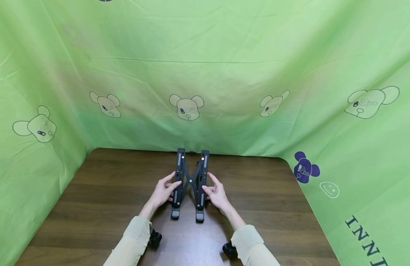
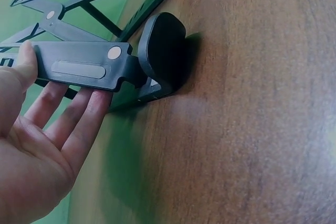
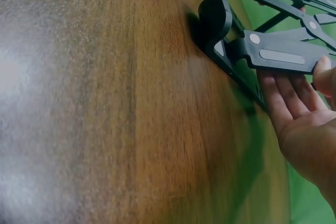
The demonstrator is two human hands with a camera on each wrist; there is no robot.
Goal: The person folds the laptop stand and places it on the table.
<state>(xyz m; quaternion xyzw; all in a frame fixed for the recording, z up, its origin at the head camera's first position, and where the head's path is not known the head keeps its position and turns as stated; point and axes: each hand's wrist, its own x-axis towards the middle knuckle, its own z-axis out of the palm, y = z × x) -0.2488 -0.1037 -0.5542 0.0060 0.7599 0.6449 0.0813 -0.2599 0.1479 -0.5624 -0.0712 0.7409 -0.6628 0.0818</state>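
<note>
A black folding laptop stand (image 1: 190,181) stands on the wooden table, its two long arms joined by an X-shaped brace and set a hand's width or so apart. My left hand (image 1: 164,189) grips the left arm, thumb on top and fingers beneath. On the other side my right hand (image 1: 217,193) holds the right arm the same way. In the left wrist view, the stand's upturned front lip (image 2: 160,51) sits beyond my fingertips. The right wrist view shows the matching lip (image 3: 214,19) and pale pads along the arm.
The brown wooden table (image 1: 102,207) reaches back to a green cloth (image 1: 205,44) printed with bear heads, which hangs on the far side and both flanks. A black device is strapped at each wrist, under cream sleeves (image 1: 133,236).
</note>
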